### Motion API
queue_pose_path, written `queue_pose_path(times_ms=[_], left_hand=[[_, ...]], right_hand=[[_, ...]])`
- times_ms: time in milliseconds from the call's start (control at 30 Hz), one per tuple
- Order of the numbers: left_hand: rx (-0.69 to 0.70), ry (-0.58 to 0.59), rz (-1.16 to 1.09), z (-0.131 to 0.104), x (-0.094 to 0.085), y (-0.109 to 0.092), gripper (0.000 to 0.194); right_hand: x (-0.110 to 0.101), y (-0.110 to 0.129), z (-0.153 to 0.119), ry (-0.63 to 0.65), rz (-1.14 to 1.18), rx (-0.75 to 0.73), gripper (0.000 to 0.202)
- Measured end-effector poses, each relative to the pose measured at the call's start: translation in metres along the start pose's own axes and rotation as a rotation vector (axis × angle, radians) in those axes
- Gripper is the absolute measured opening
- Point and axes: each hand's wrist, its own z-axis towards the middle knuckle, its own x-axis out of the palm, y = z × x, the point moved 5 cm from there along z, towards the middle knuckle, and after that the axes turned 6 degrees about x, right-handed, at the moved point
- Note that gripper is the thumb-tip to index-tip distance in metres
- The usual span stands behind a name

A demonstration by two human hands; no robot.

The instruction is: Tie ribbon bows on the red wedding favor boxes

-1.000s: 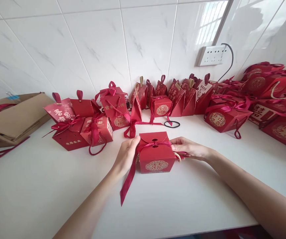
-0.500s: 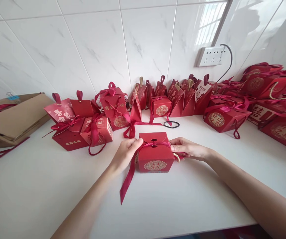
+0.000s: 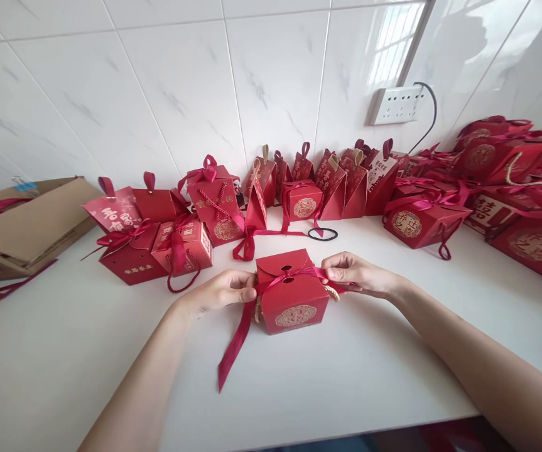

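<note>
A red box [image 3: 295,307] with a gold round emblem stands upright on the white table, slightly turned. A dark pink ribbon [image 3: 235,348] crosses its top, knotted near two round holes, and one tail hangs over the left side onto the table. My left hand [image 3: 228,290] pinches the ribbon at the box's upper left edge. On the other side, my right hand [image 3: 353,274] holds the ribbon between thumb and fingers by the upper right edge. A twisted cream cord [image 3: 331,292] shows below my right fingers.
Behind lie a black ring [image 3: 322,234] and a row of red boxes [image 3: 334,191] along the tiled wall. More boxes [image 3: 134,263] stand at the left, beside brown cardboard [image 3: 30,220]. Red boxes [image 3: 534,242] are piled at the right. The table edge [image 3: 384,430] is near.
My left hand has moved left and down from the box's top edge, drawing the ribbon outward. The box has turned slightly. My right hand has risen a little with its ribbon end.
</note>
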Motion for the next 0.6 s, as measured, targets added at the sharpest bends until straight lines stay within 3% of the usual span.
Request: queue_pose_path(times_ms=[333, 600], left_hand=[[-0.06, 0.017, -0.192, 0.003, -0.002, 0.017, 0.05], [-0.071, 0.053, -0.288, 0.001, 0.004, 0.015, 0.043]], right_hand=[[-0.003, -0.005, 0.003, 0.025, -0.011, 0.02, 0.045], [-0.001, -0.005, 0.002, 0.044, 0.006, 0.015, 0.046]])
